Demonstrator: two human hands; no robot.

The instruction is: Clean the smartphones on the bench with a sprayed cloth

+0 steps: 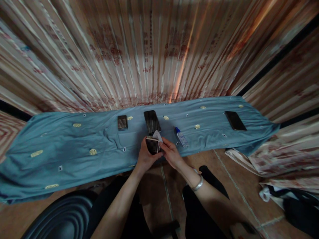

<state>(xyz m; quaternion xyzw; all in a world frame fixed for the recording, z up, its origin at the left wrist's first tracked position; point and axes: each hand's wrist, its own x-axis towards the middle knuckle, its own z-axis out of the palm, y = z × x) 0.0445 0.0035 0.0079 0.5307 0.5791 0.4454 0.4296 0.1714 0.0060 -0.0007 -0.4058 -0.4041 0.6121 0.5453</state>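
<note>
My left hand point(145, 157) is closed around a dark smartphone point(152, 145), holding it tilted above the front edge of the cloth-covered table. Pinched in my right hand point(171, 153) is a small white cloth or wipe point(157, 135), pressed at the phone's right edge. Just beyond my hands, another dark smartphone point(152, 121) lies flat on the table. To the right of it rests a clear bottle with a blue cap point(181, 137), lying on its side.
A blue patterned cloth point(104, 134) covers the long table. At its right end lies a dark flat device point(235, 120); left of centre is a small blurred-out item point(122, 122). A pleated curtain point(124, 59) hangs behind. A round black ridged object point(62, 215) stands at lower left.
</note>
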